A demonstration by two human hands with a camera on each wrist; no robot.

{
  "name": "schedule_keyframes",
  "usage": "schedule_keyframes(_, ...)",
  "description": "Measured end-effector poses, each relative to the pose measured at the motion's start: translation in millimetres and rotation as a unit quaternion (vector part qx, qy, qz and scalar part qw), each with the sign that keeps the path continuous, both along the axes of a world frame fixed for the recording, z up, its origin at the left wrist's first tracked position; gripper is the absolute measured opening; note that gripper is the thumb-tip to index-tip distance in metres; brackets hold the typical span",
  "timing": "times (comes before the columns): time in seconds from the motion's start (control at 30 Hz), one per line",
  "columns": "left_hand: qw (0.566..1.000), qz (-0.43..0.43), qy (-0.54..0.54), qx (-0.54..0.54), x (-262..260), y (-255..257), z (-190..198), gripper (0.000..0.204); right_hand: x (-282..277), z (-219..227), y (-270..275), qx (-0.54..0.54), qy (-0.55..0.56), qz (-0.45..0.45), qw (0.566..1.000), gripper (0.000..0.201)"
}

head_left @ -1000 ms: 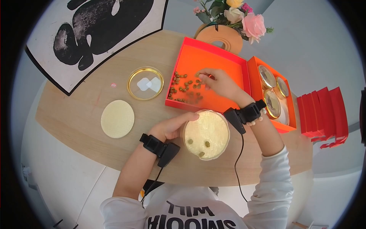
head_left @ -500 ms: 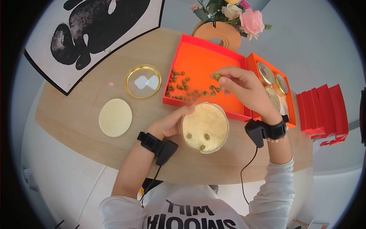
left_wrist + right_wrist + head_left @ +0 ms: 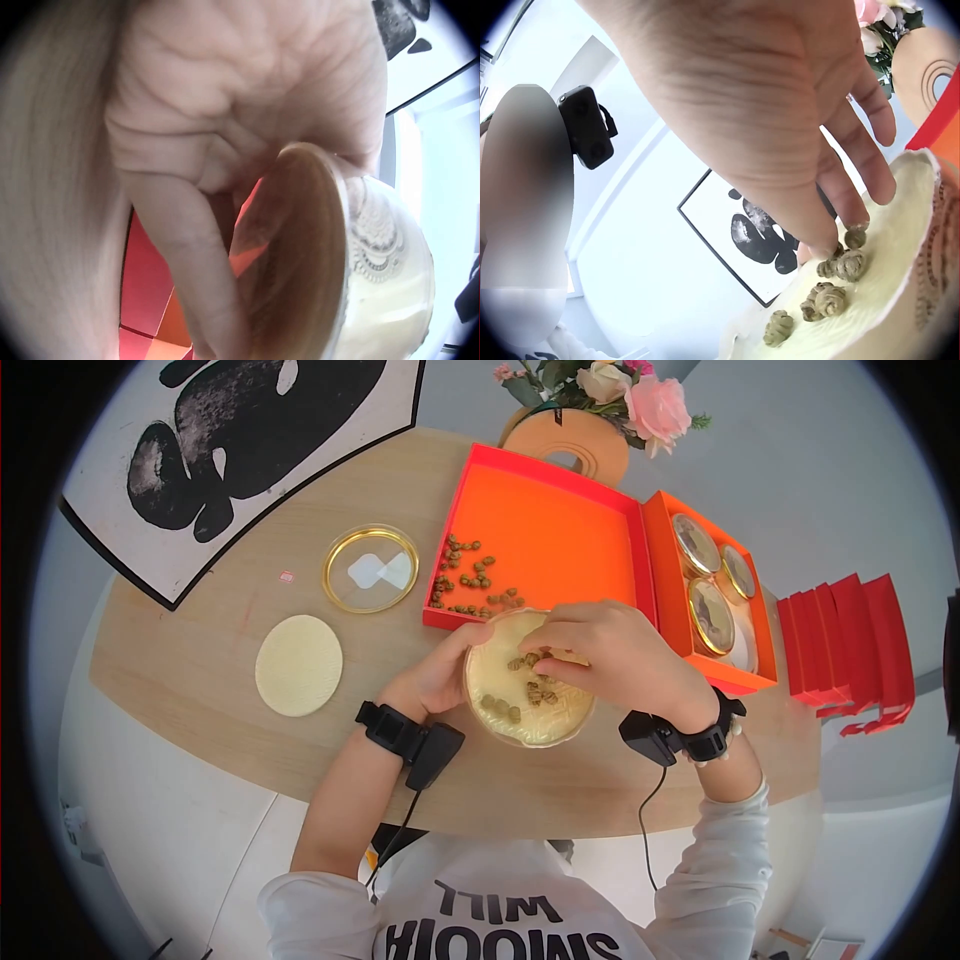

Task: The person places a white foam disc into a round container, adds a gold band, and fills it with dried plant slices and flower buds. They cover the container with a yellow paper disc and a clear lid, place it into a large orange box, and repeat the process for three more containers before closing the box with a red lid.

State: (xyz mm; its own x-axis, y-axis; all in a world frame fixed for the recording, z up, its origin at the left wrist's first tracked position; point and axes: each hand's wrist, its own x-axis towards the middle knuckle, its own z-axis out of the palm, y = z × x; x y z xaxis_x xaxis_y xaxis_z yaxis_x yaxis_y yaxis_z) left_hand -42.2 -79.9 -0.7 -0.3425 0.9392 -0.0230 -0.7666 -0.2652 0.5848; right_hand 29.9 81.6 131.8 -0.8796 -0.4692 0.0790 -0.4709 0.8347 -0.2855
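Note:
My left hand grips the side of a round tub, its thumb on the rim. A cream, wrinkled lining fills the top of the tub. Its patterned pale outer wall shows in the left wrist view. Small coiled, brownish-green dried pieces lie in groups on the lining. Over the tub, my right hand is bent down, thumb and fingertips pinching at a dark coiled piece close on the lining. More coiled pieces lie in the red box tray beyond.
At the left lie a cream round pad and a clear gold-rimmed lid. An orange box holds several gold-rimmed jars. Red folded bags stand at the far right, a flower arrangement at the back.
My right hand has lifted coiled pieces from the red tray and come back to the tub. The lining now bears more pieces than before. My left hand keeps its grip on the tub.

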Motion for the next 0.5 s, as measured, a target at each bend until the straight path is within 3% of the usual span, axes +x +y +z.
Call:
schedule_keyframes(0.03,1.000,-0.003,-0.005,-0.007,-0.1,-0.5,0.1,0.060,-1.6,0.0,-0.2,0.006,0.006,0.006,1.000,0.018)
schedule_keyframes(0.13,1.000,-0.009,-0.012,-0.020,0.4,-0.5,-1.5,0.060,-10.2,12.4,-0.4,-0.122,-0.108,-0.106,0.981,0.017)
schedule_keyframes(0.23,0.999,-0.027,-0.013,-0.024,1.5,1.3,-4.4,0.060,-32.8,27.3,10.2,-0.116,-0.133,-0.123,0.977,0.022)
schedule_keyframes(0.33,0.996,-0.065,-0.020,-0.052,3.9,-1.5,-2.5,0.058,-60.1,-6.5,30.9,-0.043,-0.118,-0.100,0.987,0.030)
schedule_keyframes(0.43,0.991,-0.084,-0.020,-0.101,3.2,-2.2,-11.6,0.054,-85.4,-68.2,52.2,0.040,-0.129,0.005,0.991,0.038)
schedule_keyframes(0.5,0.991,-0.085,-0.002,-0.100,3.7,-3.2,-5.6,0.054,-91.9,-61.6,28.6,0.109,-0.191,-0.020,0.975,0.038)
